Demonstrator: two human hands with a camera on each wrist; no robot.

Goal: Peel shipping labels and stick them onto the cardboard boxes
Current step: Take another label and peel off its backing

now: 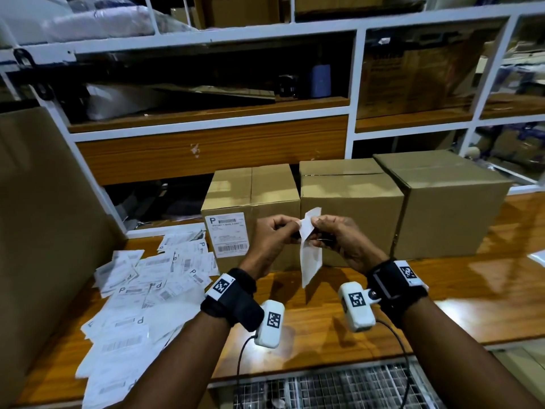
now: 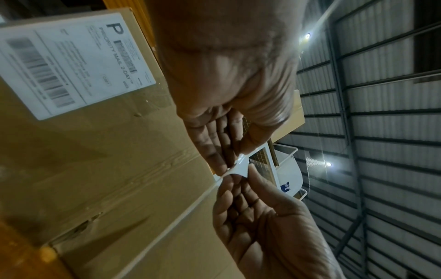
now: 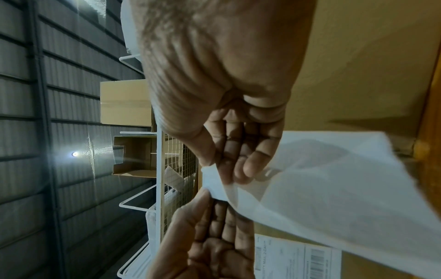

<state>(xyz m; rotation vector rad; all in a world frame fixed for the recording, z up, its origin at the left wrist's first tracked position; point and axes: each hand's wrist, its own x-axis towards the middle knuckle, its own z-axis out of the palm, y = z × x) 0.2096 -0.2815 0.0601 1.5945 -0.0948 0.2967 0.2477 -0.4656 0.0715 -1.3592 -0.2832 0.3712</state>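
Note:
Both hands hold one white label sheet upright above the wooden table, in front of the boxes. My left hand pinches its top corner from the left. My right hand pinches the same top edge from the right, and the corner layers there stand slightly apart. The sheet hangs down below the fingers. Three cardboard boxes stand in a row behind. The left box carries a stuck shipping label, also seen on its front. The middle box and right box show plain fronts.
A loose pile of label sheets covers the table's left part. A big cardboard box stands at the far left. White shelving with stored goods rises behind the boxes. Bare wooden tabletop lies to the right.

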